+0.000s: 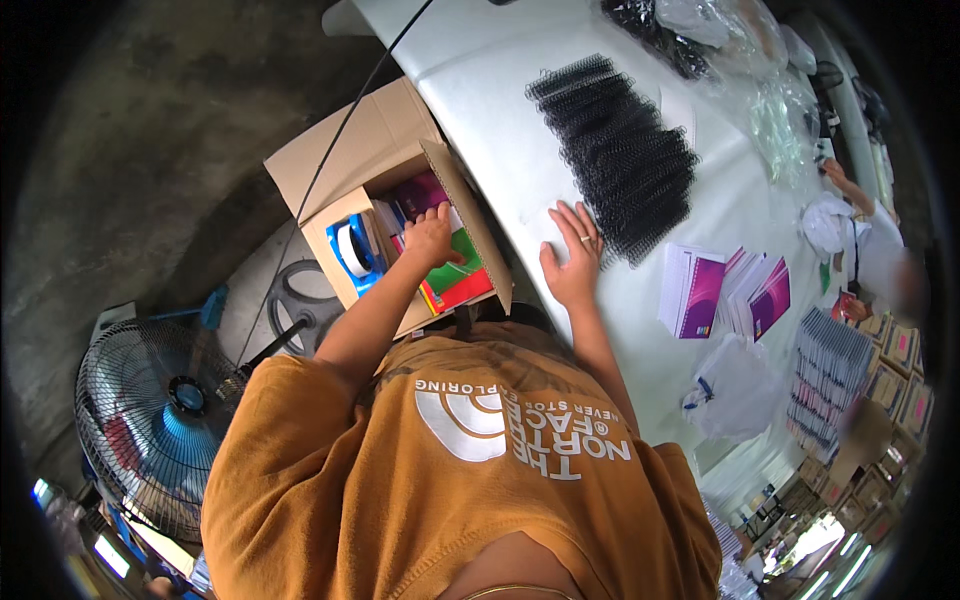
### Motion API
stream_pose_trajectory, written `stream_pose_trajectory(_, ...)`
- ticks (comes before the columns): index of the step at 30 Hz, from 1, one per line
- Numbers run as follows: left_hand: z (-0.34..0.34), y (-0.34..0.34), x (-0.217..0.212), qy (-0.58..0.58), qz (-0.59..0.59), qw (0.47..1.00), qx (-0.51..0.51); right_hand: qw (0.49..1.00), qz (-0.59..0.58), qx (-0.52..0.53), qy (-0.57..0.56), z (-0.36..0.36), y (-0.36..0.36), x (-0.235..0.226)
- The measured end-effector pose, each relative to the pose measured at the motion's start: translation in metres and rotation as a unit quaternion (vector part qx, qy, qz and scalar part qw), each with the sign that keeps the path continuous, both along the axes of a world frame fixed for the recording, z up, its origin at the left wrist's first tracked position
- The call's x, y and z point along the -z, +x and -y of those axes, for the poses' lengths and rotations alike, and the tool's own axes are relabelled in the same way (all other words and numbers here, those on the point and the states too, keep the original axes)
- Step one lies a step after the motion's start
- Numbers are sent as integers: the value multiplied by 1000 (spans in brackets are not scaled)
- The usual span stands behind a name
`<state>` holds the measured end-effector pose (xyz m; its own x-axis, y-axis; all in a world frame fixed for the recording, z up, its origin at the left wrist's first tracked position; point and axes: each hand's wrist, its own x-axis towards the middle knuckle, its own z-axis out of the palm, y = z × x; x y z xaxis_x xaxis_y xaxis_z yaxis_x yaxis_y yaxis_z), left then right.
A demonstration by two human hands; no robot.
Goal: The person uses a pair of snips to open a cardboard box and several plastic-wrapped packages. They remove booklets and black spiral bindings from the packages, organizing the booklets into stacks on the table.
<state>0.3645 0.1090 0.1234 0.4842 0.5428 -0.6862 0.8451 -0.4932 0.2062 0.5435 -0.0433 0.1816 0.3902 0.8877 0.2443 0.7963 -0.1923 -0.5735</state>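
L hand (pixel 430 236) is down in the cardboard box (pixel 345 150), fingers curled onto the top edge of the notebooks (pixel 452 275) stood inside. Looks like contact/light hold; can't tell if it's a full pinch.

R hand (pixel 572 258) is flat and spread on the white table (pixel 480 80), holding nothing, fingertips just beside the pile of black wire spirals (pixel 620 160).

Handling, est.: notebooks light, semi-stiff, glossy covers so a bit slippery; the stack may fan if taken by one corner. Best hold = top edge or spine side, thumb across the cover. Not fragile.

A tape roll in a blue dispenser (pixel 352 252) sits in the box's left part, beside the books.

Table is smooth w/ more purple notebooks (pixel 700 295) to the right and clear bags (pixel 735 385) near. Concrete floor on the left, a fan (pixel 150 425) near left. Another person's hand (pixel 835 172) works at far right.
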Motion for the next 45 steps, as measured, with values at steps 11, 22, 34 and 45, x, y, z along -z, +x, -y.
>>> stream_pose_trajectory(11, -104, 16, 136, -92, 49, 984, -143, 999, -38, -8, -16, -3, 3, -8)
stream_pose_trajectory(22, -63, 20, 256, 89, -43, 985, -142, 1000, -15, -21, -5, -2, 8, 7)
stream_pose_trajectory(34, -80, 13, 273, 5, -13, 987, -158, 998, -12, -24, -49, 1, 9, 7)
stream_pose_trajectory(45, -104, -10, 280, -115, 40, 984, -133, 999, 1, -21, -37, 4, 9, 13)
